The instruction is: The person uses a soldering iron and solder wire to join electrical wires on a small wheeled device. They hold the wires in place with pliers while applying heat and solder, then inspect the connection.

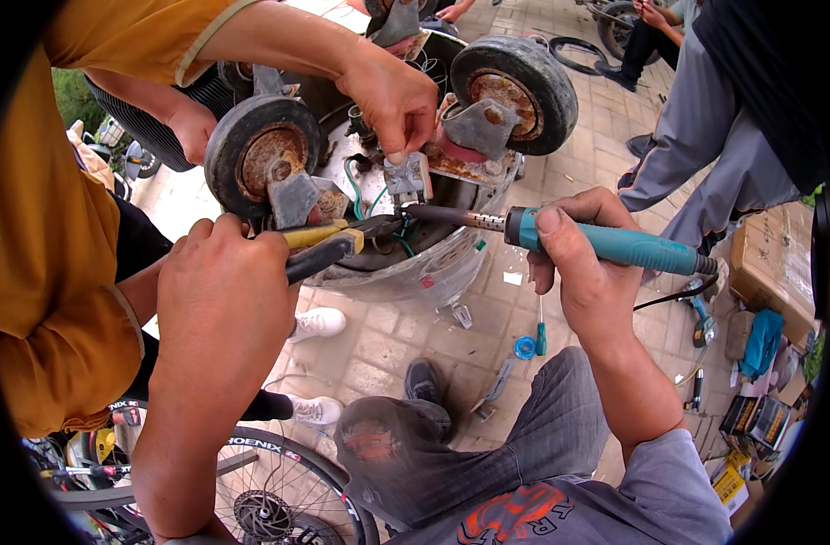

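Closest to me is my left hand point(219, 291), its fingers folded round the handles of yellow-and-black pliers point(324, 238). My right hand point(592, 263) is closed on the teal grip of a soldering iron point(624, 245), thumb along the top. The iron's tip and the pliers' nose come together at the lower edge of a small grey block point(407, 177); whether the pliers bite on anything I cannot tell. A co-worker's hand point(392, 104), at the end of a mustard sleeve point(142, 41), pinches the block from above, over the mouth of a round, pale tub point(397, 283). Inside the tub I see green wires point(352, 182) and a whitish, stained surface; rusty-hubbed casters point(515, 95) stand up around its rim. On the paving to my right sits a brown cardboard box point(774, 263), its contents hidden from me, with a crumpled blue bag point(762, 341) and smaller dark boxes point(755, 422) near it. A screwdriver point(540, 336) lies beside a round blue spool point(524, 348).
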A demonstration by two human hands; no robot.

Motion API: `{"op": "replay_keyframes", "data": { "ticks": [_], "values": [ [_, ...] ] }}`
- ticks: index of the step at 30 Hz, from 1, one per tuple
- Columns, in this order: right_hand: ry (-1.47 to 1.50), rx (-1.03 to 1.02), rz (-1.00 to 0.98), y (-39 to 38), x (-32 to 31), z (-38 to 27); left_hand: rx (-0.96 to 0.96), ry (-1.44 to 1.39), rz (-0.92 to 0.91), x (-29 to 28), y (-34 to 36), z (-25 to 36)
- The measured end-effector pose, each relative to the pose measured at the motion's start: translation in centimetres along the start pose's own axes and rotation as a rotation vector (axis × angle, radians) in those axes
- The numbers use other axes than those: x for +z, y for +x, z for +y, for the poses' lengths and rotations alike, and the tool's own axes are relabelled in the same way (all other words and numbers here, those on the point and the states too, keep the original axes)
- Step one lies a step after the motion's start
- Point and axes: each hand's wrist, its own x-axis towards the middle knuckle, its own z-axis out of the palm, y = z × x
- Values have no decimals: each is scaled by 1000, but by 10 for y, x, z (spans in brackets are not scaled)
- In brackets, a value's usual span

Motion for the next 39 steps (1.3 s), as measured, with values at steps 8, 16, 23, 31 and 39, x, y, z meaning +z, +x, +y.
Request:
{"op": "replay_keyframes", "data": {
  "ticks": [8,16,23,31,39],
  "values": [
    [45,-2,-44,0,5,-2,-37,6,-4,-6,-8,-6],
    [21,12,-43,2,5,-5,-8,6,-6,-4,-5,-8],
    [30,6,-52,4,3,-5,-41,-10,-22,-7,-7,-8],
    [-4,19,-50,7,5,-9,-38,-25,-14,-7,-5,-7],
    [-101,-34,-96,11,12,-17,-37,-24,-21,-7,-5,-10]
  ]
}}
